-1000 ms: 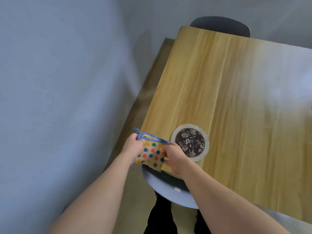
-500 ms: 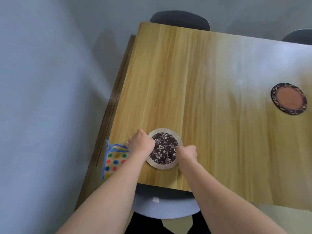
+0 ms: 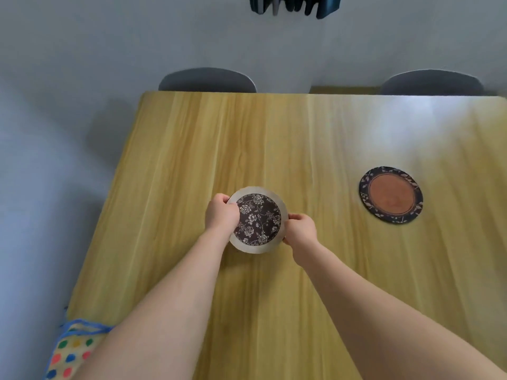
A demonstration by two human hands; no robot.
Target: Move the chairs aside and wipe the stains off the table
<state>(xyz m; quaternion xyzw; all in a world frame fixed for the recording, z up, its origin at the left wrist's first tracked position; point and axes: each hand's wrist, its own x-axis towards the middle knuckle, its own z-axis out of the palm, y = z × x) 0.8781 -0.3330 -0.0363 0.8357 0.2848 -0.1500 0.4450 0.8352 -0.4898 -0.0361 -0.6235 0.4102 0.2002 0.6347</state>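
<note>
Both hands hold a round floral mat (image 3: 258, 219) over the middle of the wooden table (image 3: 315, 138). The left hand (image 3: 221, 215) grips the mat's left rim with curled fingers, and the right hand (image 3: 301, 229) pinches its right rim, thumb on top. The mat has a pale border around a dark centre printed with white flowers; whether it lies flat on the table or is raised just off it cannot be told. To the right of this mat, well apart from it, a second round mat (image 3: 390, 195) with a dark patterned border and a reddish-brown centre lies flat on the table. A cloth (image 3: 72, 349) with coloured dots and blue edging sits at the table's near left corner, partly hidden by the left forearm. Beyond the table's far edge, the backs of two grey chairs (image 3: 207, 80) show against the wall.
</note>
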